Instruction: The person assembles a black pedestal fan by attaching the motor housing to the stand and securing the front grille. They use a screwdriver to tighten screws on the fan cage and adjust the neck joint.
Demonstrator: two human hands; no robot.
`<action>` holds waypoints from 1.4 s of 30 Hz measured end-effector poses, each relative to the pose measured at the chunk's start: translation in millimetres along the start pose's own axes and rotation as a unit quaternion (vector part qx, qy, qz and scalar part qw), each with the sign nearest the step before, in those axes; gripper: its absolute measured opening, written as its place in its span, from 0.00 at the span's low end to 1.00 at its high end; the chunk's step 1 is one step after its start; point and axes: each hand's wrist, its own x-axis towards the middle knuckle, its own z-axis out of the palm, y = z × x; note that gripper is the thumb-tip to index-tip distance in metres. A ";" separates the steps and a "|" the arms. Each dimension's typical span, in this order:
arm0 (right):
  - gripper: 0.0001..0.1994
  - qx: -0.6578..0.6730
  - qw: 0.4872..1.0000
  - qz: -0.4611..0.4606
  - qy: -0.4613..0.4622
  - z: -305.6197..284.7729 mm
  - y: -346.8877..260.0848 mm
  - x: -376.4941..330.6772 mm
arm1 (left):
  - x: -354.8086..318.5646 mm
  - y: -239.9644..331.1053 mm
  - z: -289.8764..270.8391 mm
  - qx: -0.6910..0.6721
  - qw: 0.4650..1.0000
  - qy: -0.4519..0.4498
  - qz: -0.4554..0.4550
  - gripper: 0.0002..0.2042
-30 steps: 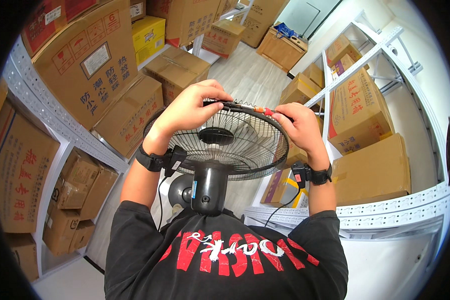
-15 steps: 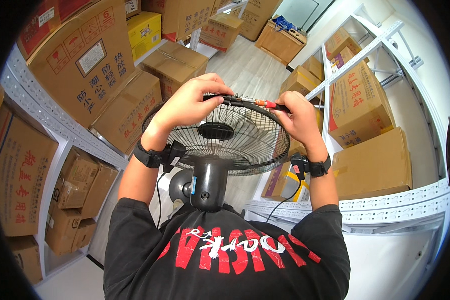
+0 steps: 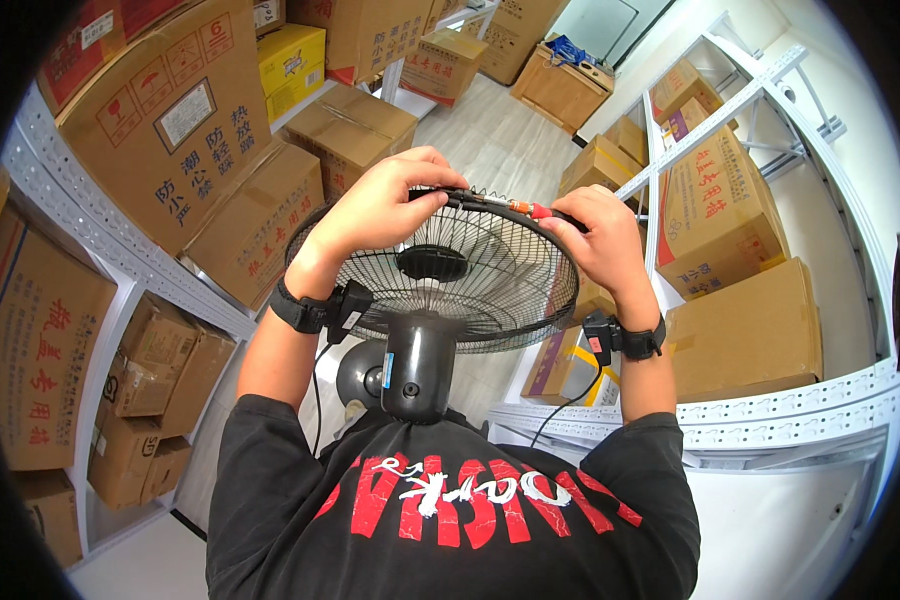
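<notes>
Fan (image 3: 440, 290): black pedestal type, wire guard tilted face-up, held against torso just above the black shirt with red lettering (image 3: 460, 500). Motor housing (image 3: 417, 365) pointing down toward chest, round base (image 3: 362, 372) visible behind it, lower left. Hub cap (image 3: 432, 262) at centre of guard.

Left hand (image 3: 385, 205): draped over far-left rim of guard, fingers curled and pinching the rim wire near the top. Black wrist strap with small black module (image 3: 315, 308) on left wrist, cable running down from it.

Right hand (image 3: 595, 240): clamped on far-right rim, fingers closed around a screwdriver (image 3: 515, 207) with red-orange handle, shaft lying along top edge of guard, pointing toward left hand. Tip hidden at rim; contact with a fastener cannot be told. Matching strap and module (image 3: 620, 340) on right wrist, cable hanging down.

Surroundings: narrow aisle, pale wood-look floor (image 3: 490, 150). White slotted metal shelving left (image 3: 100, 250) and right (image 3: 790, 410), both loaded with brown cardboard boxes (image 3: 170, 120). One yellow box (image 3: 290, 55) far left, more cartons stacked on floor at aisle end.
</notes>
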 end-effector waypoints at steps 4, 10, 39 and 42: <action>0.11 -0.019 1.000 -0.013 0.016 2.4 1.5 -1.9 | -1.6 2.5 -2.3 -0.003 1.000 -0.012 0.003 0.12; 0.11 0.024 0.994 0.101 -0.035 4.9 -7.1 -2.6 | -2.7 3.4 0.1 -0.001 1.000 -0.003 0.002 0.11; 0.08 -0.009 0.999 0.021 -0.045 -1.8 -9.0 6.2 | -6.2 0.0 -0.2 0.023 0.999 -0.008 0.030 0.13; 0.09 -0.049 0.998 -0.017 -0.021 -0.7 -9.1 8.1 | -5.7 -1.3 -0.9 0.022 0.999 -0.006 0.030 0.13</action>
